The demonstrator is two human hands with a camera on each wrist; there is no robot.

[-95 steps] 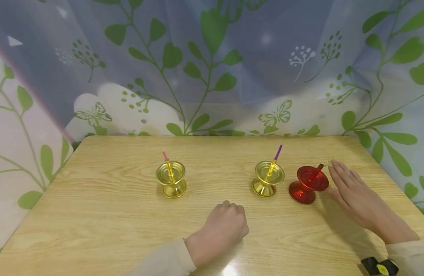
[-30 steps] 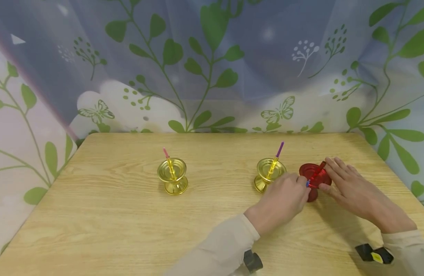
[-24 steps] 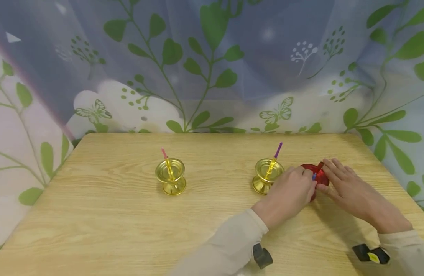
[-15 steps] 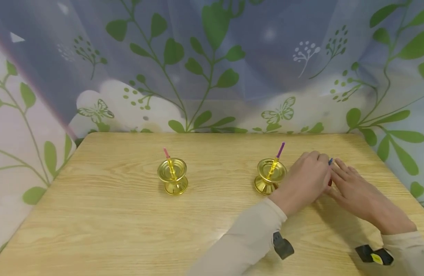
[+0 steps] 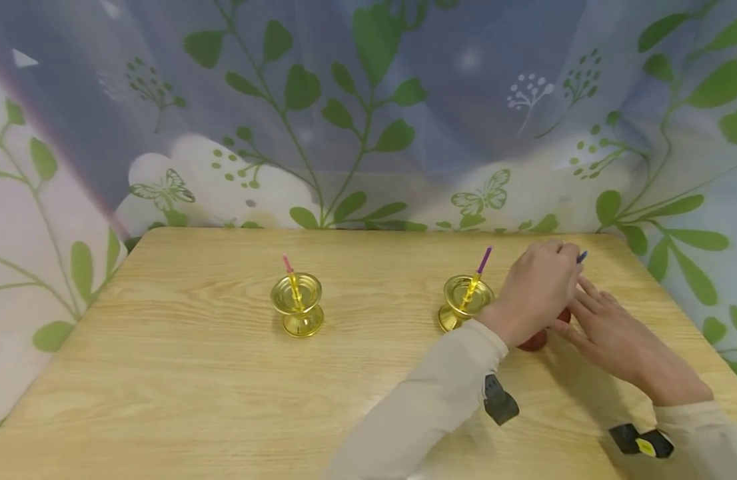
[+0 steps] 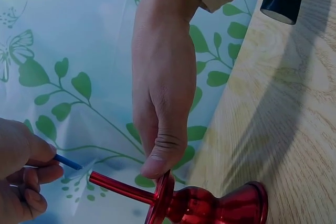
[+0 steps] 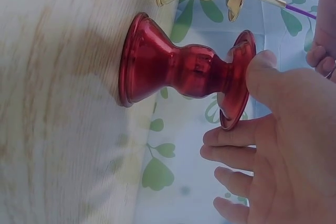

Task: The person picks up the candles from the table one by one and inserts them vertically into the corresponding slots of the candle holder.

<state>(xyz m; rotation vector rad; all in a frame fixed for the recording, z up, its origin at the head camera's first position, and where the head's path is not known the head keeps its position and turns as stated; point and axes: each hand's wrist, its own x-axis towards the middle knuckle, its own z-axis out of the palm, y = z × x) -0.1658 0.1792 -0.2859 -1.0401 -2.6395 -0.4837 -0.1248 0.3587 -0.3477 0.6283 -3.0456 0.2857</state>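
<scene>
In the head view my left hand (image 5: 535, 288) is above the red candle holder (image 5: 534, 342) and hides most of it. Its fingers and thumb pinch a thin blue candle (image 6: 68, 162). The left wrist view has the candle's free end just off the mouth of the holder's red tube (image 6: 118, 186), apart from it. My right hand (image 5: 620, 343) steadies the holder from the right, thumb and forefinger at the rim of its dish (image 7: 242, 85); the other fingers extend loosely. The holder's base stands on the table.
Left of the red holder stands a gold candle holder (image 5: 450, 317) with a purple candle (image 5: 485, 260). Another gold holder (image 5: 302, 325), with a pink candle (image 5: 287, 263), stands farther left on the wooden table (image 5: 194, 387). Patterned cloth (image 5: 368, 167) hangs behind.
My left hand has come from the table's front middle to the red holder, then risen over it, bringing the blue candle up near the tube's mouth. The right hand stays at the holder.
</scene>
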